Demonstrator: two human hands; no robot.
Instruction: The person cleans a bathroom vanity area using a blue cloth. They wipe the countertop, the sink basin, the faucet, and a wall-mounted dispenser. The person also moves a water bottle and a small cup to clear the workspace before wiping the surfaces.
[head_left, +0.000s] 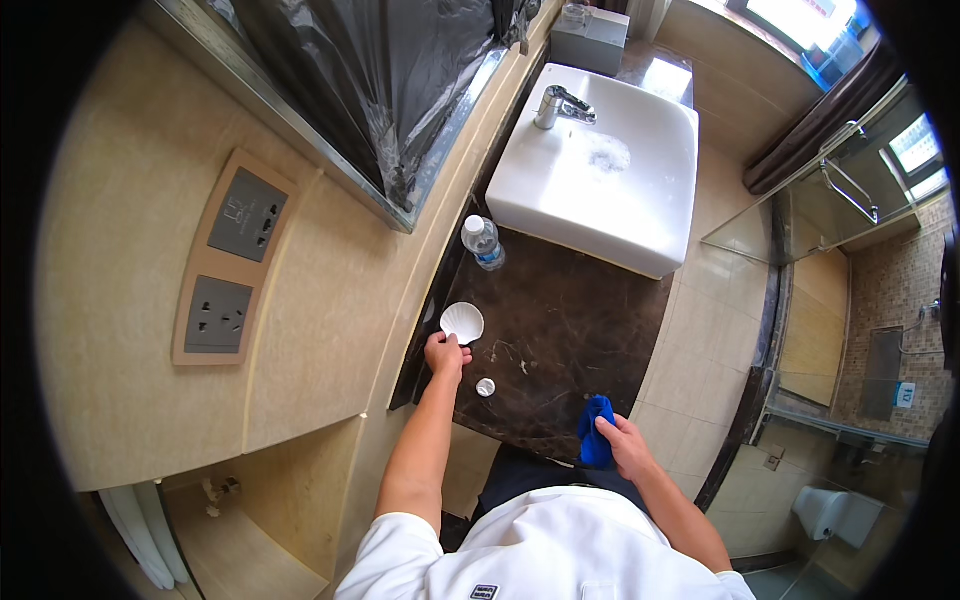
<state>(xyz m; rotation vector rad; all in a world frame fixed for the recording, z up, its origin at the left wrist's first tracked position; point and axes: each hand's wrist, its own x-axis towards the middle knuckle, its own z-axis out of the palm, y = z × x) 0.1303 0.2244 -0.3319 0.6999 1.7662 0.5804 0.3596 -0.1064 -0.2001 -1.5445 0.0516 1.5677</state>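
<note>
My left hand (448, 355) has its fingers on the near rim of a white shell-shaped dish (462, 323) by the wall edge of the dark marble countertop (555, 315). Blue cloth (596, 433) hangs bunched in my right hand (628, 444) at the counter's near right edge. Close to my left forearm lies a small round white item (485, 388). A clear plastic bottle with a white cap (484, 243) stands beyond the dish, beside the basin.
A white rectangular basin (600, 217) with a chrome faucet (559, 109) and some suds occupies the far counter. Behind it is a grey box (589, 41). Wall sockets (232, 259) and a plastic-covered mirror frame (390, 202) are left; a glass door (825, 187) is right.
</note>
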